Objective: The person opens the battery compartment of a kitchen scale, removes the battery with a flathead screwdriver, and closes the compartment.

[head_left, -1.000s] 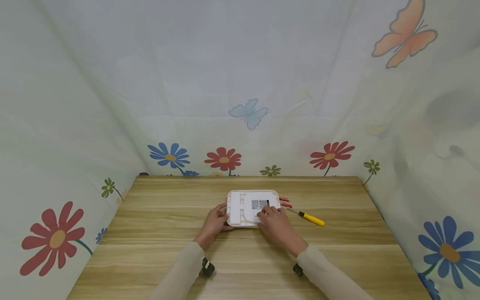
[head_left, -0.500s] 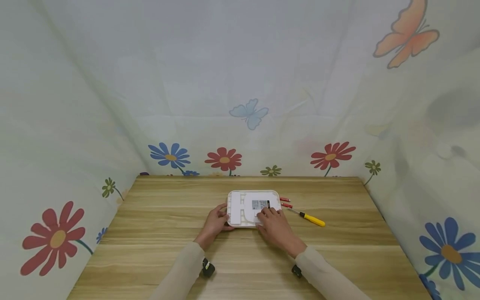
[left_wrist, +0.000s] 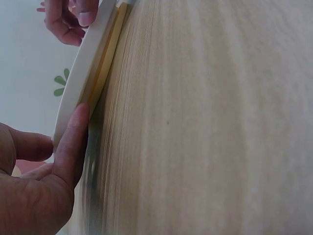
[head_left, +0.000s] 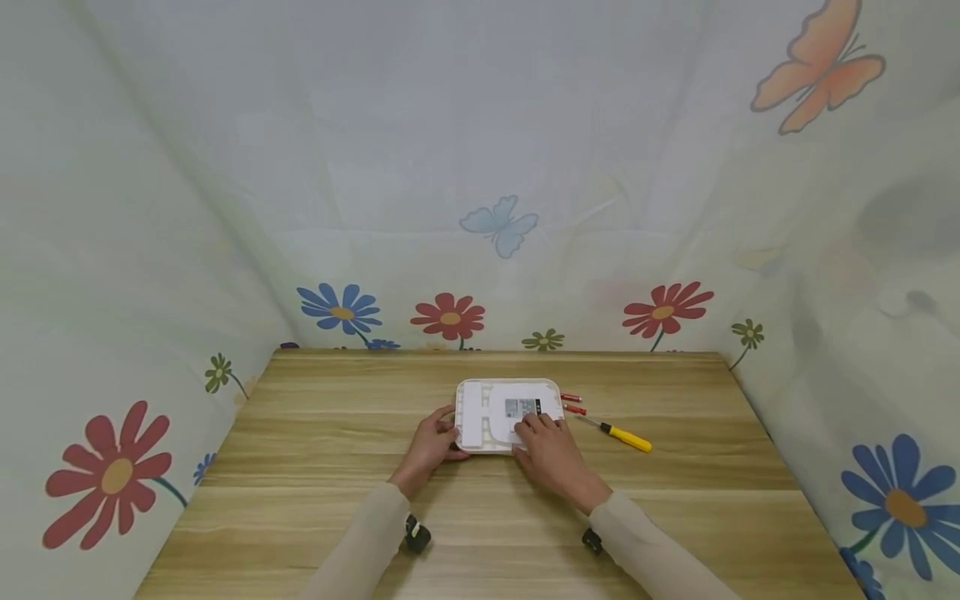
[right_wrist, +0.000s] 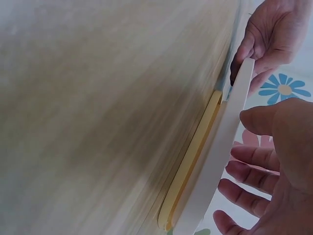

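A white, rounded rectangular plastic device (head_left: 472,417) lies flat on the wooden table with a printed label facing up. Side-on, the left wrist view shows its white upper shell (left_wrist: 80,68) above a yellow lower layer (left_wrist: 110,56). My left hand (head_left: 430,443) grips the left edge between thumb and fingers. The right hand (head_left: 553,454) has its bent fingers on the labelled face and its thumb at the near edge. In the right wrist view the right thumb (right_wrist: 259,120) meets the white rim, with the fingertips (right_wrist: 242,154) just beyond it. What lies under those fingertips is hidden.
A screwdriver (head_left: 628,439) with a yellow handle lies right of the device, its shaft pointing toward it. Two small red cylinders (head_left: 574,409) lie by the device's right edge. Behind the table hangs a pale cloth (head_left: 375,167) printed with flowers and butterflies.
Both hands keep nearly the same places on the device. The right hand's fingers have shifted only slightly on the labelled face; the view itself has moved a little.
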{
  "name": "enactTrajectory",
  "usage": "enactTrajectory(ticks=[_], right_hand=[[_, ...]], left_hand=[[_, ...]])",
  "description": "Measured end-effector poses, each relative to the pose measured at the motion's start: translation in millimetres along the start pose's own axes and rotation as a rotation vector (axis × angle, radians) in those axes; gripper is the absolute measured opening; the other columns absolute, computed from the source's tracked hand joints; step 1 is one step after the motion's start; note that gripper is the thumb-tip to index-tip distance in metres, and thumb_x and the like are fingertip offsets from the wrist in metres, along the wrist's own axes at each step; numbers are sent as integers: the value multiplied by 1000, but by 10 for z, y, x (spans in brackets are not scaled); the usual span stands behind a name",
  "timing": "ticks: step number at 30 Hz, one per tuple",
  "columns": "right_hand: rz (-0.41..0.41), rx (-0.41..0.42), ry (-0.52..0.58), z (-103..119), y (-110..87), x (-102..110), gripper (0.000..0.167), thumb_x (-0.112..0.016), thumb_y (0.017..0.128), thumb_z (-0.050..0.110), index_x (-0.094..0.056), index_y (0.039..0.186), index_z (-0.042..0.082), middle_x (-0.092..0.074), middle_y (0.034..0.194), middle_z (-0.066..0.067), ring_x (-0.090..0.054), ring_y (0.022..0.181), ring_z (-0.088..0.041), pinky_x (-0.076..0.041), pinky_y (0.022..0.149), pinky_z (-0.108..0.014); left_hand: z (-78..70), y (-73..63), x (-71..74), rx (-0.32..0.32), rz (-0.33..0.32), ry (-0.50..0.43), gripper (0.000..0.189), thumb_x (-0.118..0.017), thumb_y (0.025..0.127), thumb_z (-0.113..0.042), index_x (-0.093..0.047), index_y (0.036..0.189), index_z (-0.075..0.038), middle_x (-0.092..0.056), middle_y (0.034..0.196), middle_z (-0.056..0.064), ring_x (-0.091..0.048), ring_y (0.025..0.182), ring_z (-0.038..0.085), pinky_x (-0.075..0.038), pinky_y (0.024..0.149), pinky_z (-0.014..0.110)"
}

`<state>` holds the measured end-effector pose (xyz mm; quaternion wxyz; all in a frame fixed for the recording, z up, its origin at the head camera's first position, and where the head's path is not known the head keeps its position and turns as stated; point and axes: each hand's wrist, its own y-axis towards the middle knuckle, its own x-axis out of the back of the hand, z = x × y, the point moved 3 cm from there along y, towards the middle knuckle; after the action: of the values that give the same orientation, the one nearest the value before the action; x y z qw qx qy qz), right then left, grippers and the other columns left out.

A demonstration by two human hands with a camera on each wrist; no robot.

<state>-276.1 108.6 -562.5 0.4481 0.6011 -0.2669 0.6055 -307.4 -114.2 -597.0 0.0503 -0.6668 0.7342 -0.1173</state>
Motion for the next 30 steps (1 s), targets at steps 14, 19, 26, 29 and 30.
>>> enactTrajectory(ticks=[14,19,26,29,30], right_hand=[[-20,-26,36,-93,-33,15,34,-64,94,36,-64,122,16,-61,120,-3,-56,113,-26,-47,97,-53],[-67,-97,65,-201,-14,112,35,-66,93,32,-65,122,13,-62,121,-7,-57,115,-30,-47,101,-56],[-99,-208,116,-431,7,235,38,-67,93,29,-64,124,7,-62,121,-11,-59,113,-29,-54,94,-50],[-73,-276,148,-533,24,263,41,-65,94,29,-62,127,6,-61,123,-14,-61,109,-30,-57,92,-48],[-62,-300,161,-565,30,269,42,-65,94,29,-61,128,5,-61,123,-15,-62,107,-30,-58,91,-48]], left_hand=[[-14,6,-2,13,-9,9,53,-48,98,2,-37,150,-5,-54,119,28,-67,73,21,-65,68,38],[-17,20,21,-16,-23,72,52,-49,97,1,-39,148,-1,-56,118,30,-67,75,21,-65,67,38],[-55,9,61,-46,-41,158,48,-51,97,-3,-44,144,-1,-57,118,25,-67,76,20,-65,66,36],[-90,2,80,-101,-61,246,48,-53,95,-4,-47,142,0,-59,115,22,-66,77,19,-64,64,34],[-107,-1,86,-117,-69,277,48,-53,94,-5,-48,142,0,-60,114,21,-65,77,18,-64,63,33]])
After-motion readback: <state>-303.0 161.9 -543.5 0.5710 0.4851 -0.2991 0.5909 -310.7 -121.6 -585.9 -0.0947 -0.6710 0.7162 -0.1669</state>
